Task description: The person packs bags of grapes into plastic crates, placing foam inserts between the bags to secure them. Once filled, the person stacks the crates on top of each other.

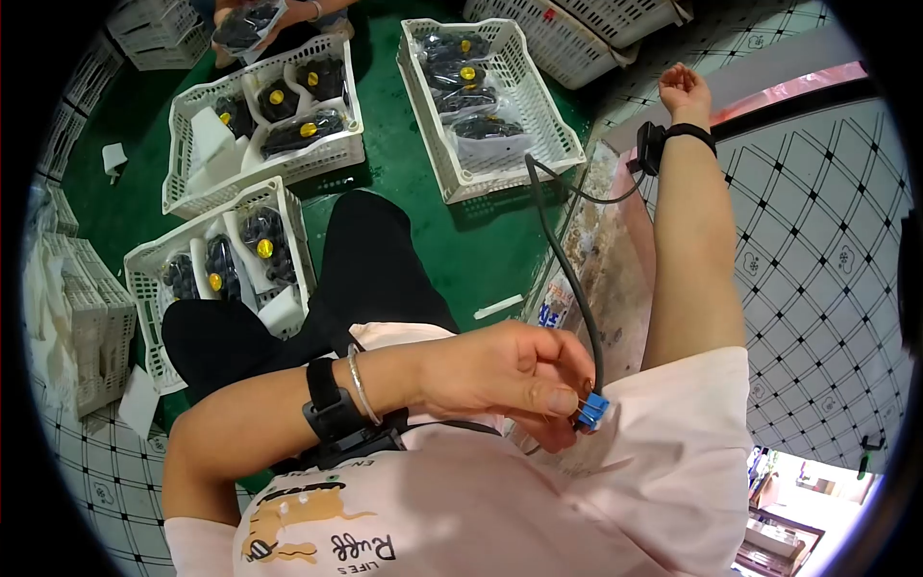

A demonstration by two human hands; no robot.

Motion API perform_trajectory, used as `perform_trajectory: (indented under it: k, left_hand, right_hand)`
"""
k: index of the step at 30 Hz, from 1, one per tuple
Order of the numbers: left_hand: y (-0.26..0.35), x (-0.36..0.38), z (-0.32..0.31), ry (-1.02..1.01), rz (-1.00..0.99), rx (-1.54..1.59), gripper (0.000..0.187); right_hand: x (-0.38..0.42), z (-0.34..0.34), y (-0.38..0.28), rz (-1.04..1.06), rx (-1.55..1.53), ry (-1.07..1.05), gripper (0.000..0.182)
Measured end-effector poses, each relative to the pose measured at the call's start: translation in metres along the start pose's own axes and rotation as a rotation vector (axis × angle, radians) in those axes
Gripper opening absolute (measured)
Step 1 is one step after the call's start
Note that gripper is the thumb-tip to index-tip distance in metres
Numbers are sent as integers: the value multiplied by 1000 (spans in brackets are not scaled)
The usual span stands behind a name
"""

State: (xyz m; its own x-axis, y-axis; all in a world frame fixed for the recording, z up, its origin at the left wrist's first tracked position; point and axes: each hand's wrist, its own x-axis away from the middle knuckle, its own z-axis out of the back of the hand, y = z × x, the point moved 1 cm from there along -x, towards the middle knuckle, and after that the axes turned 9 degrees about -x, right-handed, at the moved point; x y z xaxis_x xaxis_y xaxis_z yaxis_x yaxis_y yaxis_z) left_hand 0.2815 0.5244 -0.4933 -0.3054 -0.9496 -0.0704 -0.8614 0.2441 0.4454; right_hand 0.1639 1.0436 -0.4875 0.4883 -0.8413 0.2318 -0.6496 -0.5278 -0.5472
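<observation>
My left hand (519,385) reaches across my chest toward my right sleeve. Its thumb and fingers pinch a small blue clip-like piece (592,412), which sits at the lower end of a black cable (567,264). That cable loops up to a black device (651,148) strapped on my right wrist. Stretched out at the upper right, my right hand (685,88) has its fingers curled in, and nothing shows in it. A second black strapped device (332,418) and a silver bangle (361,385) are on my left wrist.
White plastic crates (567,154) with bagged dark grapes (481,127) stand on the green floor (452,250). Another person's hands hold a bagged bunch (248,24) at the top. Stacked crates (101,308) line the left. A tiled wall (817,288) is on the right.
</observation>
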Motion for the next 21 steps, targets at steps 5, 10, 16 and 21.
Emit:
perform_trajectory:
  k: [5, 10, 16, 21]
  left_hand:
    - [5, 0, -8, 48, -12, -138, 25]
    - [6, -3, -15, 25, -11, -207, 26]
    - [11, -4, -22, -7, 65, -203, 27]
    - [17, 27, 5, 136, -79, -628, 57]
  right_hand:
    - [-4, -2, 16, -58, -43, -24, 10]
    - [6, -13, 41, -85, -35, -22, 8]
    - [10, -30, 62, -90, -10, -50, 8]
    - [-19, -45, 66, -154, 230, -342, 7]
